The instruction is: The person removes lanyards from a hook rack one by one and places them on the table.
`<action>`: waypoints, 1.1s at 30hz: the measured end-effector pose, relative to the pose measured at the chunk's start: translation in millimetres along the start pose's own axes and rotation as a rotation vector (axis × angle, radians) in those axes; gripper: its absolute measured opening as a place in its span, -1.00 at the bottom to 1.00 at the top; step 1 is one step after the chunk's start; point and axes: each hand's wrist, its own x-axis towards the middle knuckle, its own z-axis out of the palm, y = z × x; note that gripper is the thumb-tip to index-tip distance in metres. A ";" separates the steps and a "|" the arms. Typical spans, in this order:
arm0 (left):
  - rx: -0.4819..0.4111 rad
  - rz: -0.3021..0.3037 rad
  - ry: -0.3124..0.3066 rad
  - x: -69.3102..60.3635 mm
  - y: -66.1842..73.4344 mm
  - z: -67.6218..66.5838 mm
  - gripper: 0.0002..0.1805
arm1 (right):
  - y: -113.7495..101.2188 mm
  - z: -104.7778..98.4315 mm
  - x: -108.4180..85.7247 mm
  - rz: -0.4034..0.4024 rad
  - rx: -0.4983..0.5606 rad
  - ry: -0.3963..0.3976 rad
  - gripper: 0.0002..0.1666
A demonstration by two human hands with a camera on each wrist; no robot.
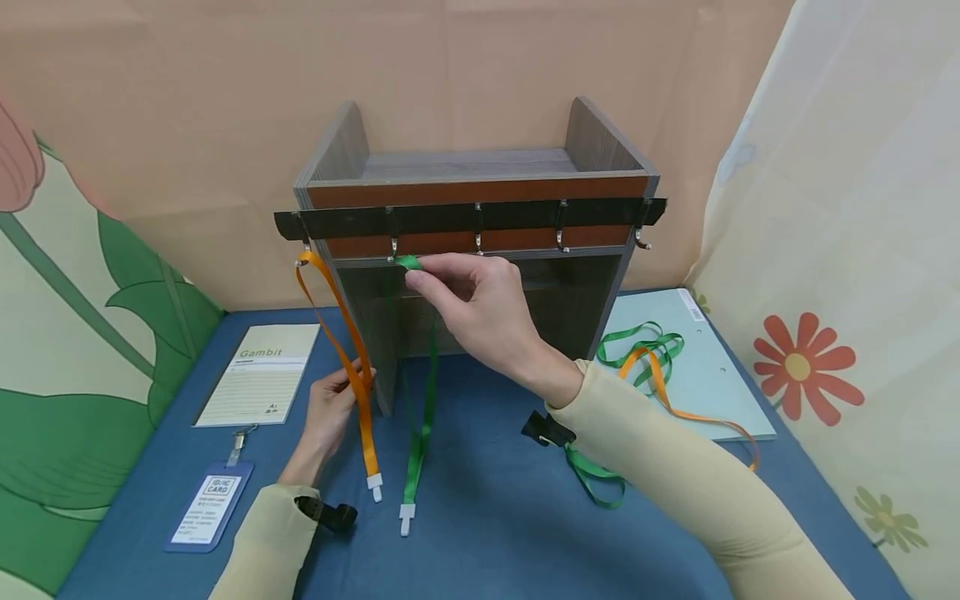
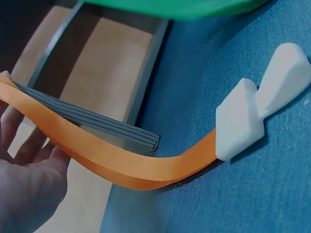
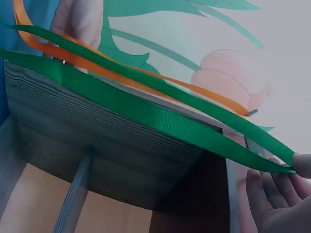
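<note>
My right hand (image 1: pixel 487 308) pinches the top of a green lanyard (image 1: pixel 420 442) between thumb and fingers, just below and beside the second hook (image 1: pixel 393 247) from the left. Its two straps hang down to a white clip (image 1: pixel 407 518). An orange lanyard (image 1: pixel 352 367) hangs from the leftmost hook (image 1: pixel 303 257) of a black rail (image 1: pixel 435 221). Lower down, my left hand (image 1: pixel 330 408) holds the orange strap beside the grey shelf unit (image 1: pixel 352 317); part of its grip is hidden. In the left wrist view the orange strap ends in a white clip (image 2: pixel 240 119).
On the blue table (image 1: pixel 480 533), a notebook (image 1: pixel 262 367) and a blue ID card holder (image 1: pixel 210 504) lie at left. At right, more green lanyards (image 1: pixel 660 342) and an orange one (image 1: pixel 705 418) lie on and near a pale blue folder (image 1: pixel 697 367). Curtains stand behind.
</note>
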 end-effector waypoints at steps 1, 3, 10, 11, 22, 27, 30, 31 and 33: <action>-0.001 0.004 0.001 -0.3 0.1 0.2 -0.61 | -2.1 -2.0 -0.5 -0.010 -0.012 -0.001 -0.77; -0.004 0.007 0.003 -0.9 0.2 0.4 -0.60 | -5.4 -5.7 -1.2 -0.032 -0.034 0.001 -0.77; -0.006 0.003 -0.006 -1.0 0.2 1.0 -0.58 | -22.2 -24.7 3.8 -0.097 -0.043 0.017 -0.78; -0.005 0.000 -0.008 -0.7 0.1 0.9 -0.57 | -24.8 -27.7 5.3 -0.099 -0.039 0.024 -0.78; 0.012 -0.009 0.000 0.6 1.0 0.6 -0.56 | -43.0 -53.5 12.8 -0.117 0.020 0.066 -0.79; 0.009 -0.019 0.003 -0.2 -0.4 0.5 -0.56 | -48.8 -63.4 15.7 -0.191 0.048 0.086 -0.83; 0.012 -0.013 0.001 -0.3 -0.9 0.0 -0.56 | -50.9 -70.8 18.7 -0.215 0.049 0.109 -0.84; 0.012 -0.012 -0.001 -0.1 -0.7 -0.2 -0.55 | -51.4 -73.4 19.9 -0.222 0.046 0.119 -0.84; 0.016 -0.006 -0.008 -0.1 0.1 -0.7 -0.53 | -52.2 -78.4 22.7 -0.222 0.051 0.136 -0.85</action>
